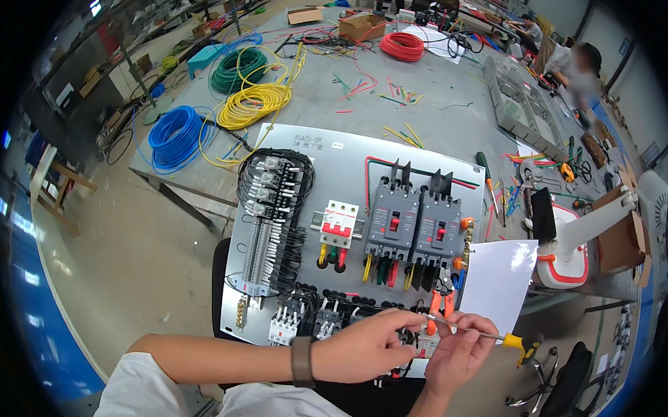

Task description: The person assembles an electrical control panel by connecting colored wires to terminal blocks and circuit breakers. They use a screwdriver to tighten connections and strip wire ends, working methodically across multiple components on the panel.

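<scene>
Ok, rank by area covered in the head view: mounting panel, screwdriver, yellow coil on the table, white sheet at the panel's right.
1. Mounting panel
2. White sheet
3. Yellow coil
4. Screwdriver, smallest although nearer the camera than the coil

In the right grip (457, 360), the slim steel screwdriver (514, 341) has a yellow-and-black handle. Just beyond, metal pliers (436, 303) carry orange handles. Farther off, boxy dark-grey plastic breakers (381, 236) bear red levers (394, 222). Well beyond that grip lie a round blue wire coil (162, 149), yellow coil (251, 108), green coil (236, 74) and red coil (402, 56).
</scene>
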### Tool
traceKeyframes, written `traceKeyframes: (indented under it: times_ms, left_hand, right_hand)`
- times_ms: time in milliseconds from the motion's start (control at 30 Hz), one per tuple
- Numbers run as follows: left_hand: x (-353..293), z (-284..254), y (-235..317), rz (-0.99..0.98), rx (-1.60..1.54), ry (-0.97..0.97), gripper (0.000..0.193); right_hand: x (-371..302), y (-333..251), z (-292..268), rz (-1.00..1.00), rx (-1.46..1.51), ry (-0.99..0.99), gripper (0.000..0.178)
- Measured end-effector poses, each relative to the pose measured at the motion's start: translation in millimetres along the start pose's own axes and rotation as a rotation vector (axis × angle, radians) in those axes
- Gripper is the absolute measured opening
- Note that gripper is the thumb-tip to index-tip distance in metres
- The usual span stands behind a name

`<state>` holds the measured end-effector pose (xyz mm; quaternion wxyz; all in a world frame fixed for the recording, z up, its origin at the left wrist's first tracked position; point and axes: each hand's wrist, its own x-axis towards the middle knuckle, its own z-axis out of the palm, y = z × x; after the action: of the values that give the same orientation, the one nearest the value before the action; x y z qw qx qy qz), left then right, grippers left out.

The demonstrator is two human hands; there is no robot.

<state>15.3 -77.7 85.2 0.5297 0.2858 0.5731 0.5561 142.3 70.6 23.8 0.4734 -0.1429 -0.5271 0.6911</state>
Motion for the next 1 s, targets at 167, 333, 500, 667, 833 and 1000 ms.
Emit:
traceKeyframes:
  times_ms: [167,333,500,667,833,1000]
  left_hand:
    - [3,-51,26,0.057,0.199,0.026,0.031]
    - [32,-132,62,0.375,0.96,0.504,0.022]
    - [62,-178,58,0.421,1.359,0.467,0.022]
    - [102,-212,33,0.284,1.352,0.468,0.033]
    - [128,-215,33,0.031,1.285,0.528,0.045]
    - [135,-212,31,-0.032,1.213,0.61,0.044]
  right_hand:
    - [-5,1,-7,0.074,0.05,0.053,0.018]
    - [-9,4,-38,0.089,0.051,0.088,0.02]
    - [-13,13,-62,0.142,0.105,0.11,0.021]
    - [-15,18,-59,0.151,0.1,0.145,0.021]
    - [-16,19,-61,0.144,0.08,0.161,0.022]
    - [-16,24,-65,0.142,0.033,0.127,0.023]
